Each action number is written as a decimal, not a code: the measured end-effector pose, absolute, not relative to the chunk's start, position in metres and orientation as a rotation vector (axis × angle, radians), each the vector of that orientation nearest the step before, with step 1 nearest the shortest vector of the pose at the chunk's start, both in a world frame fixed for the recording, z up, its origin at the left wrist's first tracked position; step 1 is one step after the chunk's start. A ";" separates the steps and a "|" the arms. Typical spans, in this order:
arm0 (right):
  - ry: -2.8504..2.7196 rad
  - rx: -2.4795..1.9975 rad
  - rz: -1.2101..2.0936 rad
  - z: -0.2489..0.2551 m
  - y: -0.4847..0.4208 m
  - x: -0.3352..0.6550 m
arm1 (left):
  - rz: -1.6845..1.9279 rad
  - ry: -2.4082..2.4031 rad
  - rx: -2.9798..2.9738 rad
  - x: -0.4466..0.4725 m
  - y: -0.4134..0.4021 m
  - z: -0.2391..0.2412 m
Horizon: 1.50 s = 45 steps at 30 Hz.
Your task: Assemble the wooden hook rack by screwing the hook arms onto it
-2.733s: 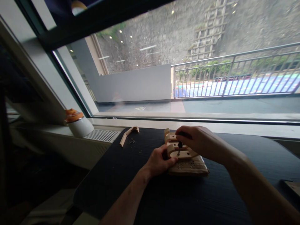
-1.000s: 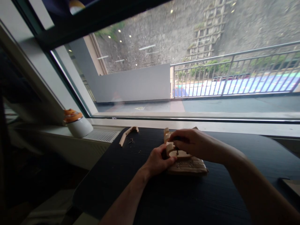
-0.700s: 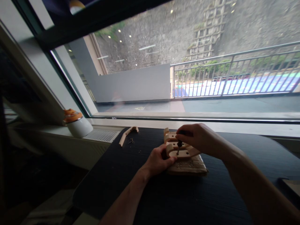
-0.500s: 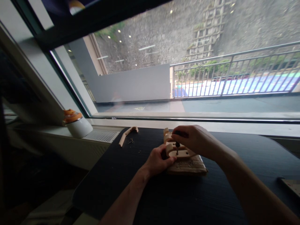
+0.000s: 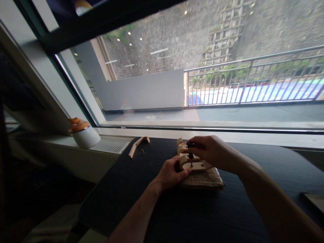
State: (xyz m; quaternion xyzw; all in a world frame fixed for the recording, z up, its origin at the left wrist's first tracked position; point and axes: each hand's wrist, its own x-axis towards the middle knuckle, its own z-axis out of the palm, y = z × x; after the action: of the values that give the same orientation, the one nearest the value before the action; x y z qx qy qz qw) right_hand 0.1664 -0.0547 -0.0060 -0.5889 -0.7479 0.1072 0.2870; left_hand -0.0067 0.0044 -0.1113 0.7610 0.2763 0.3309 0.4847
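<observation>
My right hand (image 5: pixel 206 148) grips the dark handle of a screwdriver (image 5: pixel 191 156), which stands nearly upright. Its tip meets the nearest of several curved, hook-shaped wooden pieces (image 5: pixel 195 166), at a hole or screw too small to make out. My left hand (image 5: pixel 171 173) is closed around the left end of that same piece, with the thumb along its near edge. Beneath the pieces lies a pale brown wooden board (image 5: pixel 202 182), its near part marked with small holes or dark bits. The right hand hides part of the far pieces.
Toward the back left of the black table (image 5: pixel 121 195) lies a loose wooden hook piece (image 5: pixel 138 145), with several small screws (image 5: pixel 141 152) beside it. A white container with an orange top (image 5: pixel 83 133) stands on the sill. A flat object (image 5: pixel 314 200) rests at the right edge.
The fingers of my right hand have shifted slightly on the screwdriver handle, and more of the handle shows. My left hand and the wooden pieces stay in place.
</observation>
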 end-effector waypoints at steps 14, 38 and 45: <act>-1.968 -1.732 0.095 -0.007 -0.051 0.177 | 0.789 0.632 1.761 -0.006 0.004 -0.112; -1.947 -1.692 0.102 -0.007 -0.049 0.176 | 0.796 0.664 1.811 -0.006 0.004 -0.112; -1.943 -1.734 0.039 -0.008 -0.051 0.169 | 0.796 0.696 1.844 -0.007 0.004 -0.110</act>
State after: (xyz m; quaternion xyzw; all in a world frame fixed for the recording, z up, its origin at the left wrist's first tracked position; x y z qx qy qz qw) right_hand 0.1687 -0.0511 -0.0076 -0.6420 -0.7192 0.0146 0.2653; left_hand -0.0065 0.0036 -0.1104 0.7579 0.2861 0.3271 0.4866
